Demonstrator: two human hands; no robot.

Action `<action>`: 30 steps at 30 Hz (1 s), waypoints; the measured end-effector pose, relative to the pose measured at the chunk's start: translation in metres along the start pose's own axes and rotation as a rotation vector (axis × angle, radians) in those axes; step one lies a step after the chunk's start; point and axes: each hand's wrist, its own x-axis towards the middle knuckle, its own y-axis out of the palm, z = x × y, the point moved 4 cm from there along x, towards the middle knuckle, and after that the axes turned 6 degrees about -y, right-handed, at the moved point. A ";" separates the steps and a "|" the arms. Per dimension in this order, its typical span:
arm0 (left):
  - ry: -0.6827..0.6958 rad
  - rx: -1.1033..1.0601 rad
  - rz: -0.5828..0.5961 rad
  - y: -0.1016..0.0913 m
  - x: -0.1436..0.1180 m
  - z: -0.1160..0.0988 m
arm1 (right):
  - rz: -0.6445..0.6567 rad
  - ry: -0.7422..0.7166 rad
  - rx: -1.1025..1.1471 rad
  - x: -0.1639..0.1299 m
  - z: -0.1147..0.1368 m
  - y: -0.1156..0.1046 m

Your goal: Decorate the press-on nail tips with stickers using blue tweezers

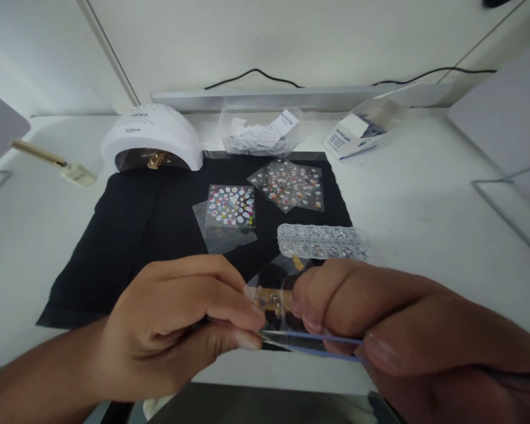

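head view: your left hand (pixel 181 324) and right hand (pixel 380 330) both pinch the clear sticker sheet (pixel 271 306) low over the black mat (pixel 136 235). keep it taut, peel slowly, don't crease it.

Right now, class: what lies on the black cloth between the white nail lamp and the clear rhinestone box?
In the head view, a sticker sheet lies between the nail lamp and the rhinestone box, on the black cloth.

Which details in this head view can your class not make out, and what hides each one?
- Sticker sheet, head view: mostly covered by left hand and right hand.
- Box label: print too small.
- Nail lamp interior: dark.
- Tweezers: rear end hidden under the right hand's grip.
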 end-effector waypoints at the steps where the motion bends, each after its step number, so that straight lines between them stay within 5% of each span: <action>1: 0.002 0.006 0.000 0.000 0.000 0.000 | -0.025 0.010 -0.015 0.000 0.000 0.000; 10: 0.013 0.007 0.029 -0.001 -0.003 0.000 | -0.043 -0.034 -0.032 0.006 0.007 -0.001; 14: -0.002 0.027 0.035 -0.003 -0.004 0.000 | 0.080 -0.080 0.004 0.006 0.010 0.006; 16: -0.008 0.027 0.049 -0.003 -0.003 -0.001 | -0.021 -0.100 -0.035 0.007 0.011 0.004; 24: 0.001 0.048 0.091 -0.005 -0.003 -0.001 | 0.125 -0.110 0.005 0.008 0.007 0.002; 30: 0.002 0.033 0.097 -0.004 -0.002 -0.001 | 0.026 -0.086 -0.034 0.008 0.008 0.002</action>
